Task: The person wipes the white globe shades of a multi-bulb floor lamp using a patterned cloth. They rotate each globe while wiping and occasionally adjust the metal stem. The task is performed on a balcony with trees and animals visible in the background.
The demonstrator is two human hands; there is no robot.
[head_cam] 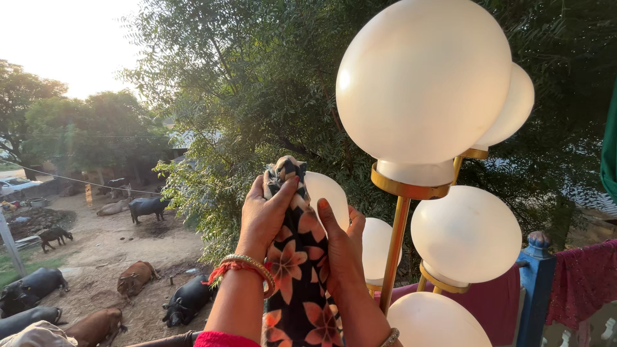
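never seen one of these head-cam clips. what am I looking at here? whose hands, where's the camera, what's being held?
There is one picture, from a camera worn on a person's head, so the two bare hands rising from the bottom edge are the wearer's own. No machine is involved.

The left hand, with bangles and a red thread at the wrist, and the right hand together grip a dark cloth with an orange flower print, bunched at the top and hanging down between the forearms. The cloth is held up against a small white globe of a lamp with several white globes on brass-coloured stems.

There is no table. The person stands at a railing with a blue post and red cloths draped over it. Beyond are trees and, below, a dirt yard with cattle lying and standing.
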